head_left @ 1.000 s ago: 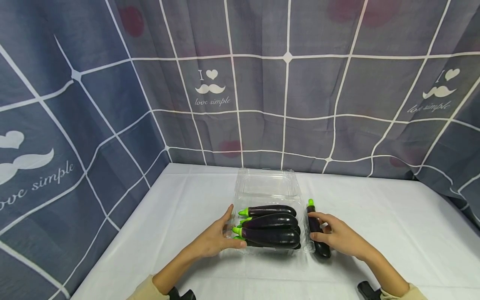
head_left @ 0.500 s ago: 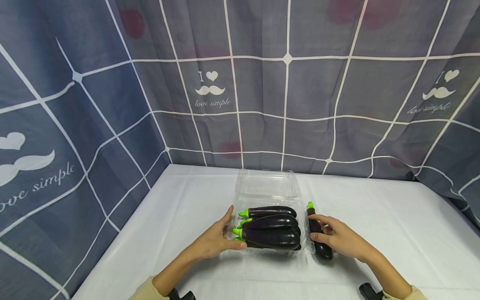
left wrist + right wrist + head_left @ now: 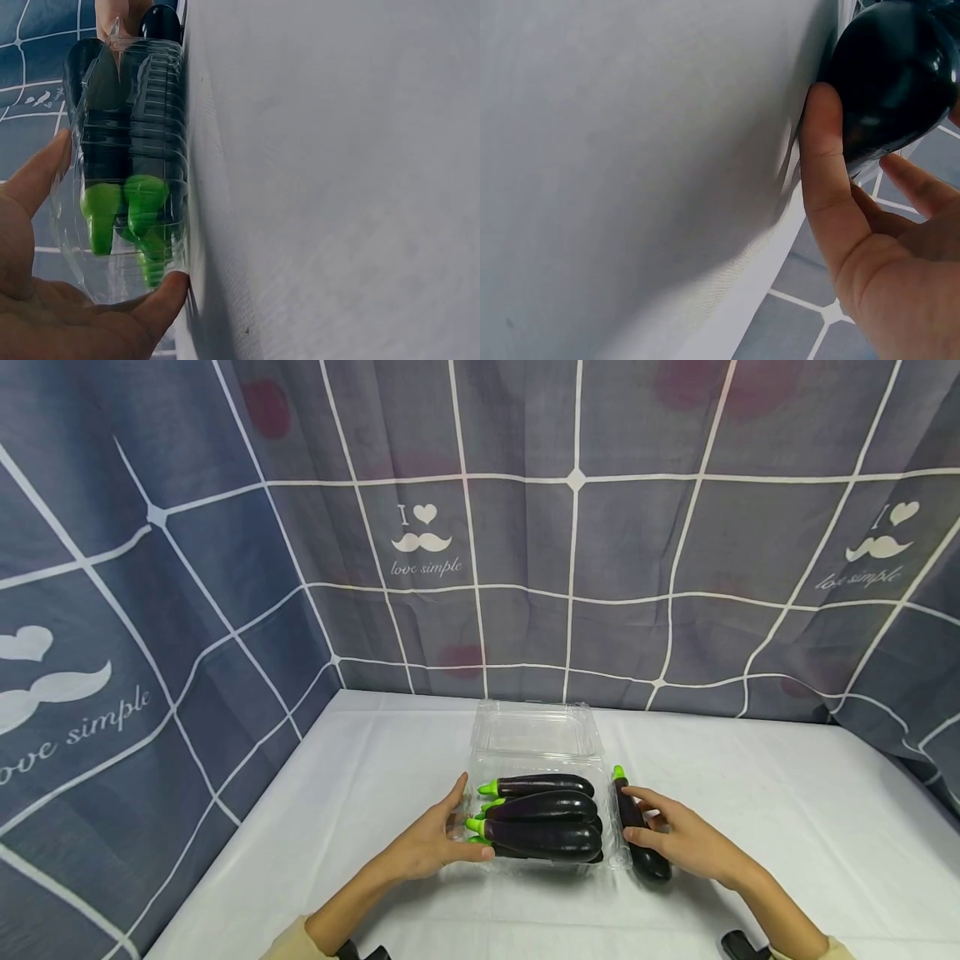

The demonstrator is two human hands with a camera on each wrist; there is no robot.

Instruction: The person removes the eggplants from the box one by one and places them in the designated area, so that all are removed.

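Observation:
A clear plastic clamshell box (image 3: pixel 606 774) lies on the white table with its lid (image 3: pixel 536 729) laid back. Several dark eggplants (image 3: pixel 542 841) with bright green stems lie sideways in it, stems toward the left. My left hand (image 3: pixel 423 841) holds the box's left end, thumb at the near corner and fingers along the far side; the left wrist view shows green stems (image 3: pixel 101 214) through the plastic. Beside the box on the right, my right hand (image 3: pixel 686 835) grips one more eggplant (image 3: pixel 630 814), its stem pointing away. The thumb (image 3: pixel 826 142) presses its side in the right wrist view.
White cloth (image 3: pixel 795 802) covers the table. Grey-blue checked curtains (image 3: pixel 622 535) with white lines stand behind it and at both sides. A black strap piece (image 3: pixel 738 946) shows near the right wrist.
My right hand has edged slightly right with the loose eggplant, whose round end has swung a little to the right. The left hand and the box have barely moved.

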